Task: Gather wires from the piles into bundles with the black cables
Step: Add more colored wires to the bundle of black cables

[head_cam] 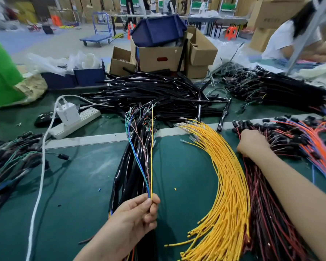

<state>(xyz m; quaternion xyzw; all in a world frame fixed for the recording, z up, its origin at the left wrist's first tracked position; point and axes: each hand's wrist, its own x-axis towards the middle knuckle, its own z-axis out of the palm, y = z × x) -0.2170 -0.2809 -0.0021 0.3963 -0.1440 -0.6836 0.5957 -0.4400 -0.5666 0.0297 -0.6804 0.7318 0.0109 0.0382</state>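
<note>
My left hand (137, 213) pinches a thin bunch of wires (149, 166), yellow, blue, green and pinkish, above a bundle of black cables (128, 172) lying on the green table. A curved pile of yellow wires (228, 185) lies to the right of it. Further right, my right hand (252, 142) reaches into the dark red and black wire pile (267, 213), fingers buried among the wire ends, so whether it holds one is hidden. Orange wires (312, 140) lie at the far right. A big heap of black cables (158, 95) sits behind.
A white power strip (77, 121) with a charger and a white cord (40, 178) lies at the left. More mixed wires (9, 162) lie at the far left. Cardboard boxes (158, 57) and a blue bin stand behind. Another person (290, 36) works at the back right.
</note>
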